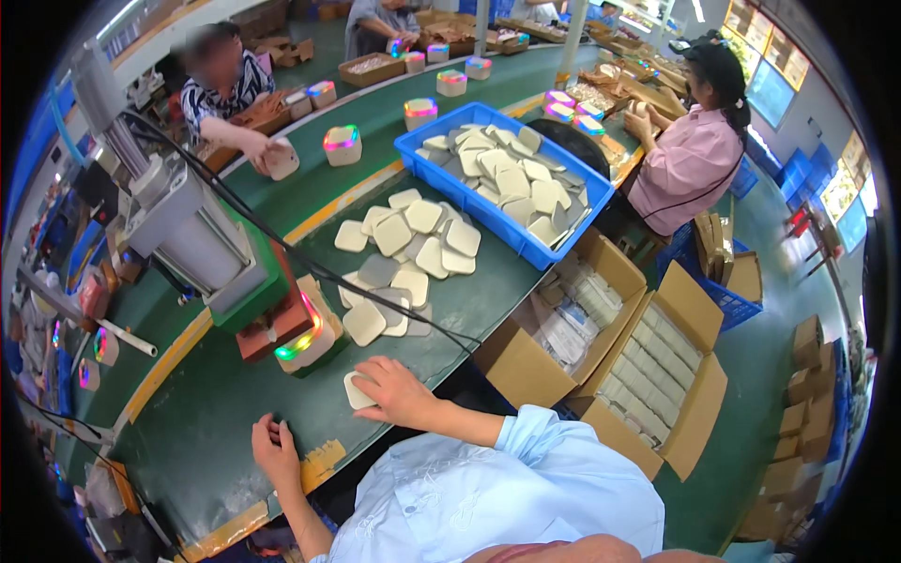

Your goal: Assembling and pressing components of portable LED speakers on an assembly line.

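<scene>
My right hand (399,390) has its fingers on a cream square pad with rounded corners (358,390), low over the green worktop near its front edge. My left hand (275,448) rests on the worktop to the left, fingers loosely bent and a little apart, with nothing seen in it. Ahead of both hands, a cream block-shaped light (317,330) glows in rainbow colours beside the brown block of a press (274,324). Similar cream and grey pads (410,233) lie in a loose pile beyond my right hand.
A blue tray (479,221) full of pads stands behind the pile. Black cables (310,266) cross from the press. Open cartons (535,361) stand at the right. Lit lamps (342,145) line the far belt, where a co-worker's hand (255,148) touches one. Another person (690,159) sits at the right.
</scene>
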A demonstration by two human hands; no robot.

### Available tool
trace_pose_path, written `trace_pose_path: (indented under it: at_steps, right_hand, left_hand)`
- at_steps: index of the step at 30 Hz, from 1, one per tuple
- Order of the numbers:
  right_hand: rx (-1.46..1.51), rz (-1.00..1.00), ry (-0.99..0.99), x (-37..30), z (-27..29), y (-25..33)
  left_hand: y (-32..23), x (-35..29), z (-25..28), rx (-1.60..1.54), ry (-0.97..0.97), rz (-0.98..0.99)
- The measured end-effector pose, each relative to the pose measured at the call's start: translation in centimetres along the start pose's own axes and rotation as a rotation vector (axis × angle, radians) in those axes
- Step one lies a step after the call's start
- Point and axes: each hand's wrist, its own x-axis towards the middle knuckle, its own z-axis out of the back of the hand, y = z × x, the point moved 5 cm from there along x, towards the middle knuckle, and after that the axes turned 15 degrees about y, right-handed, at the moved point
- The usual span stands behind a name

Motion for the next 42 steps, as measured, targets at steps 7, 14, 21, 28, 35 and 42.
trace_pose_path:
  at_steps: [7,14,21,28,35,42]
  right_hand:
    - [-0.023,0.023,-0.044,-0.6,0.1,0.8]
    - [0.066,0.028,0.027,-0.3,-1.7,-0.6]
    - [-0.002,0.013,0.041,0.1,0.8,-0.5]
    - [-0.013,0.046,0.023,1.5,-0.9,1.7]
    - [-0.087,0.009,0.061,-0.2,-0.7,0.5]
    - [-0.036,0.029,0.095,1.5,-1.2,0.8]
  left_hand:
    - [-0.8,-0.7,0.5,0.027,-0.002,-0.020]
    - [-0.2,-1.1,0.3,0.132,-0.028,-0.079]
    - [-2.3,2.7,0.6,-0.305,0.279,0.047]
    - [-4.6,6.7,2.7,-0.194,0.186,-0.236]
    - [-10.6,11.9,-1.0,-0.485,0.139,-0.451]
    - [-0.2,10.0,6.5,-0.192,-0.007,-0.088]
